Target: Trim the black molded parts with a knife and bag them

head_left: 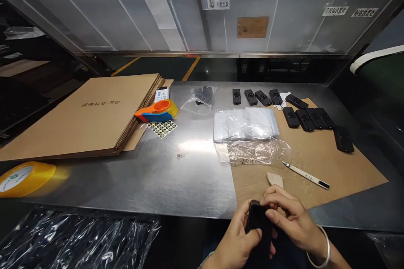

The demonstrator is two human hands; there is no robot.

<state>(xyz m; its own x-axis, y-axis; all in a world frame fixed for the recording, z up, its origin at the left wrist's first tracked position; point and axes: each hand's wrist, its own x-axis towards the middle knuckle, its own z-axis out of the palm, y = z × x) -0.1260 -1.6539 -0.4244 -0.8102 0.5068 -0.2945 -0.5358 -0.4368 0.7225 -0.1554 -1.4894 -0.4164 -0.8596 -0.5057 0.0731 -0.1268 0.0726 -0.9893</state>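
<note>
Close to my body, below the table's front edge, my left hand [241,237] is wrapped round a black rectangular device [259,229], held tilted with its top end up. My right hand [290,218] has its thumb and fingers bent closed at the device's upper right edge; whether a small part sits between the fingertips is hidden. Just beyond the right fingers lies a small tan piece [274,179] on a cardboard sheet [347,176]. A white pen-like tool marked A26 [306,175] rests on the same sheet.
Similar black devices [306,120] lie at the back right. Clear plastic bags [246,124] are stacked mid-table. Leftward are flat cartons [78,113], an orange-and-blue tape dispenser [158,111], round stickers [162,128], a bagged device [203,96] and a yellow tape roll [27,178].
</note>
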